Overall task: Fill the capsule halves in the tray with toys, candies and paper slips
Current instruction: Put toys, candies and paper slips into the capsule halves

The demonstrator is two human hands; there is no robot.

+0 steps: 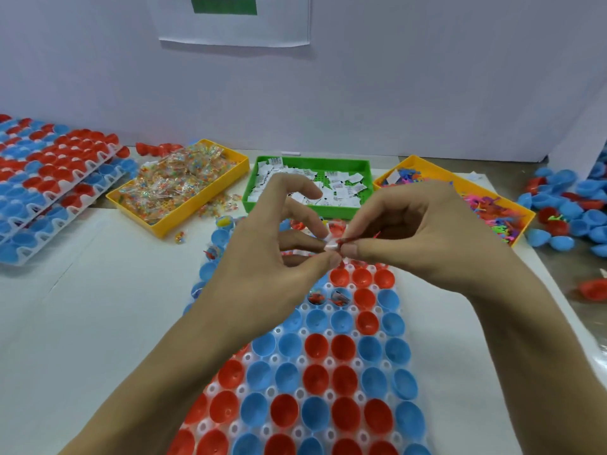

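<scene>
A white tray (328,397) of red and blue capsule halves (315,346) lies in front of me. Most near halves are hollow; a few far ones (340,296) hold small items. My left hand (279,244) and my right hand (404,231) meet above the tray's far part. Both pinch a small white paper slip (331,246) between thumb and fingers, and a small red toy (346,239) sits at the right fingertips. Behind stand a yellow bin of wrapped candies (177,185), a green bin of paper slips (341,188) and a yellow bin of coloured toys (492,211).
Stacked trays of red and blue halves (49,178) sit at the far left. Loose blue and red halves (565,205) pile up at the right. A few candies (216,208) lie spilled beside the candy bin. A white wall (328,93) closes the back.
</scene>
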